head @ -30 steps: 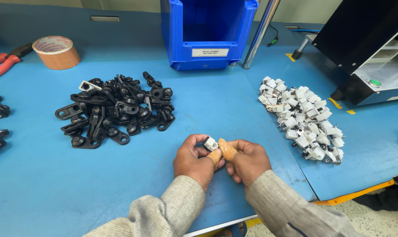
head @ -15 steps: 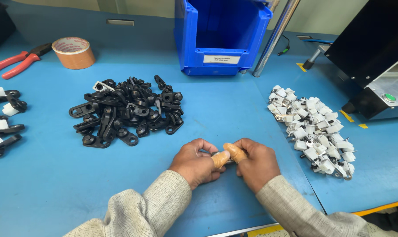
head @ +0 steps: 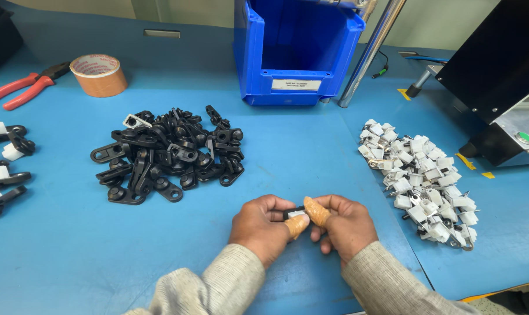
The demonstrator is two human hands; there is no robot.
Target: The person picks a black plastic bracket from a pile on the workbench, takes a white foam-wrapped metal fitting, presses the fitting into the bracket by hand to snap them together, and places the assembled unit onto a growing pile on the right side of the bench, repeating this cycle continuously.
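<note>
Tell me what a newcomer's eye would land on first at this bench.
First the two hands, left hand and right hand, pressed together low at the centre over a small black and white part, with orange finger cots on the thumbs. Next, the heap of black clips to the left, the pile of white pieces to the right, and the blue bin at the back.

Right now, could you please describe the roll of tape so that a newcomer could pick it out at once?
Start at the blue bin at the back of the blue table and look far left. The roll of tape lies flat beside red-handled pliers. It is the only round, tan ring there.
</note>
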